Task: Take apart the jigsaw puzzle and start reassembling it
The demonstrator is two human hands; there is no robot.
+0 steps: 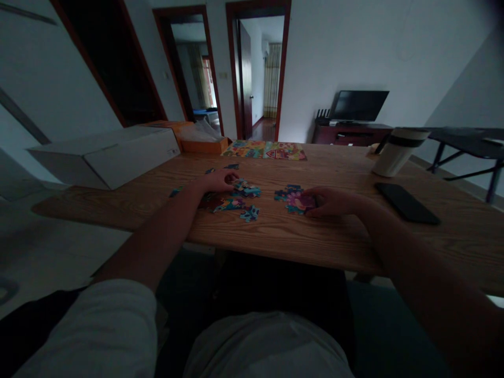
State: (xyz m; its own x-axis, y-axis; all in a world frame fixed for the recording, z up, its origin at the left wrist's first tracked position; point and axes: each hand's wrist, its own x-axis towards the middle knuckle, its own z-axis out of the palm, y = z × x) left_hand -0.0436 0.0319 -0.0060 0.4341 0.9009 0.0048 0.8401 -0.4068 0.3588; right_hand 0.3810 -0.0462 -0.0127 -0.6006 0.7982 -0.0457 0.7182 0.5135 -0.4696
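My left hand (214, 181) hovers with curled fingers at the left of a loose group of jigsaw pieces (227, 202) on the wooden table (118, 210). Whether it holds a piece is hidden. My right hand (328, 202) lies with its fingertips against a small joined patch of pink and blue jigsaw pieces (293, 199). A colourful picture sheet or puzzle box lid (263, 150) lies flat at the far edge of the table.
A large white cardboard box (106, 155) and an orange box (205, 144) stand at the far left. On the right are a white cup (399, 152) and a black phone (405, 203). Behind the table stand a dark cabinet with a television (358, 105) and a dark side table (464, 142).
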